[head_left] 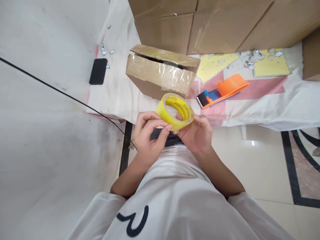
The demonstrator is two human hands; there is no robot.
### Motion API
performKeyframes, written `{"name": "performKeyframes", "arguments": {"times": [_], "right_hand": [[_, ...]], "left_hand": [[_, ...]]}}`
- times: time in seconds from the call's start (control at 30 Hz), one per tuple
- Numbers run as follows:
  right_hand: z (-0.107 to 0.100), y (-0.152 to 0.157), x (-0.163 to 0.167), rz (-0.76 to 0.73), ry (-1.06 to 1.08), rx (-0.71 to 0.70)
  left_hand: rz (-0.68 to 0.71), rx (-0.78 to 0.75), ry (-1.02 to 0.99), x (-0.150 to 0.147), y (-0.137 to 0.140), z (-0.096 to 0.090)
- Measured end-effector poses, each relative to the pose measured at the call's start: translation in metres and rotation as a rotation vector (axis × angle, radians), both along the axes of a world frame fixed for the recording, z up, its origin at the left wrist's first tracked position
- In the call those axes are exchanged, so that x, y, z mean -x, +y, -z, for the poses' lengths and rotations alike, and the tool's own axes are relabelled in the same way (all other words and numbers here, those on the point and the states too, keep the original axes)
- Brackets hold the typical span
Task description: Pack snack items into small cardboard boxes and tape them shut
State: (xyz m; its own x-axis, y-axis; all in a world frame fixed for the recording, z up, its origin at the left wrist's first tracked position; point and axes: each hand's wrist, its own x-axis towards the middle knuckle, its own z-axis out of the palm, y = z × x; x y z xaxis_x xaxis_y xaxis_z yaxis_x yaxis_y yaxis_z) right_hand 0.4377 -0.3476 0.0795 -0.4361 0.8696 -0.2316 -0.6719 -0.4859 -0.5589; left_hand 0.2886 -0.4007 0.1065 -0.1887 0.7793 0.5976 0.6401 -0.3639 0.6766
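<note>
A roll of yellow packing tape is held in front of my body, tilted so its printed inner core shows. My right hand grips the roll from the right, with a finger reaching inside the ring. My left hand pinches at the roll's lower left side, thumb and finger closed on its outer surface. Whether a loose tape end lies between those fingertips is too small to tell. Just beyond the roll, a small cardboard box stands with shiny tape on its top and a dark gap along the flap.
An orange tape dispenser lies right of the small box. Behind are large cardboard boxes, yellow sheets and paper scraps. A black phone-like object lies at left on the cloth-covered surface. A black cable crosses the wall.
</note>
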Motion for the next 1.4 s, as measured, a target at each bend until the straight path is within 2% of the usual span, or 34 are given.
{"name": "performKeyframes", "arguments": {"times": [0.1, 0.2, 0.27, 0.4, 0.47, 0.53, 0.6, 0.73, 0.8, 0.9, 1.03, 1.13, 1.3, 1.4], "right_hand": [[0.0, 0.001, 0.003, 0.061, -0.049, -0.004], [0.009, 0.0, 0.001, 0.102, -0.194, -0.137], [0.022, 0.0, -0.006, 0.153, -0.374, -0.37], [0.054, 0.012, -0.027, 0.327, -0.889, -0.992], [0.062, 0.024, -0.038, 0.454, -0.979, -1.176], [0.059, 0.035, -0.05, 0.545, -0.946, -1.295], [0.049, 0.046, -0.064, 0.548, -0.956, -1.436], [0.021, 0.066, -0.102, 0.482, -1.271, -1.71], [0.008, 0.079, -0.121, 0.486, -1.425, -1.788], [-0.012, 0.106, -0.141, 0.437, -1.546, -1.846], [-0.039, 0.153, -0.151, 0.262, -1.604, -1.9], [-0.049, 0.188, -0.157, 0.118, -1.65, -1.967], [-0.046, 0.225, -0.172, -0.083, -1.737, -2.002], [-0.047, 0.233, -0.178, -0.188, -1.798, -1.928]], "left_hand": [[0.031, 0.001, 0.065, -0.002, 0.003, 0.004], [0.03, 0.008, 0.049, -0.006, 0.002, 0.01], [0.045, 0.015, -0.026, -0.008, 0.0, 0.013], [0.134, 0.021, -0.229, -0.013, -0.005, 0.017], [0.197, 0.104, -0.364, -0.017, -0.006, 0.018], [0.261, 0.223, -0.486, -0.022, -0.004, 0.019], [0.304, 0.294, -0.552, -0.027, -0.002, 0.019], [0.293, 0.214, -0.562, -0.035, 0.006, 0.016], [0.307, 0.185, -0.587, -0.042, 0.011, 0.013], [0.341, 0.134, -0.648, -0.057, 0.022, 0.007], [0.303, 0.009, -0.678, -0.076, 0.041, -0.004], [0.272, 0.009, -0.687, -0.087, 0.062, -0.007], [0.206, 0.11, -0.804, -0.112, 0.101, 0.009], [0.167, 0.085, -0.836, -0.126, 0.12, 0.026]]}}
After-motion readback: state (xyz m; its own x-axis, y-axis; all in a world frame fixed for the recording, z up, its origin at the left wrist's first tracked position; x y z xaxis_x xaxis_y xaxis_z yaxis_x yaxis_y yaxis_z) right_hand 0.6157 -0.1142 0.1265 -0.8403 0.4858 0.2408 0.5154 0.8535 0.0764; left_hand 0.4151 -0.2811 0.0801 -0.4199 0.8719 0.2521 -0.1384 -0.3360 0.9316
